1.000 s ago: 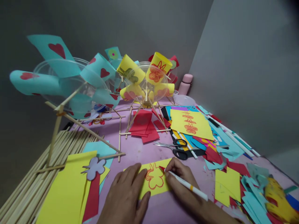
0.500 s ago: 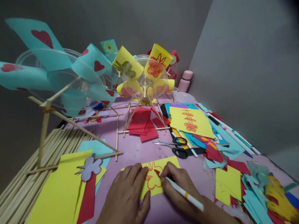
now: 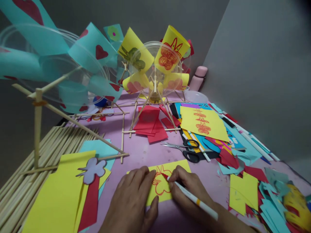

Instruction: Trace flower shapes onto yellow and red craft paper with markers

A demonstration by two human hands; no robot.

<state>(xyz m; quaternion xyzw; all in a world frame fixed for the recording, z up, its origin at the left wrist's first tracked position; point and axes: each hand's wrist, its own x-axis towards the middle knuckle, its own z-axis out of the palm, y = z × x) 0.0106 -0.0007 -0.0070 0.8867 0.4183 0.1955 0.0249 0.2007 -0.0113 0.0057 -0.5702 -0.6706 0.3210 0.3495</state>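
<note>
A yellow piece of paper (image 3: 181, 165) lies on the table in front of me, with a red butterfly outline (image 3: 161, 187) drawn on it. My left hand (image 3: 133, 194) rests flat over the paper's left part, fingers stretched forward and thumb apart. Between the fingers of my right hand (image 3: 186, 186) is a white felt-tip pen (image 3: 194, 199) with a red tip. That tip meets the paper, or nearly so, at the upper middle of the outline. Just beyond the paper lie scissors (image 3: 181, 147) with black handles. A grey-purple butterfly cut-out (image 3: 91, 171) sits left of my left hand.
Stick-and-plastic wheel models stand behind, one with blue paper rolls (image 3: 92, 48), another with yellow ones (image 3: 138, 55). Wooden sticks (image 3: 55, 149) and yellow sheets (image 3: 55, 194) lie left. Red papers (image 3: 149, 121), a decorated yellow sheet (image 3: 204, 123), paper scraps (image 3: 244, 191) and a pink bottle (image 3: 198, 78) are further around.
The camera view has shifted slightly, so the models sit higher and most things further right. The pen tip remains near the outline's upper middle, and the left hand keeps its place on the paper.
</note>
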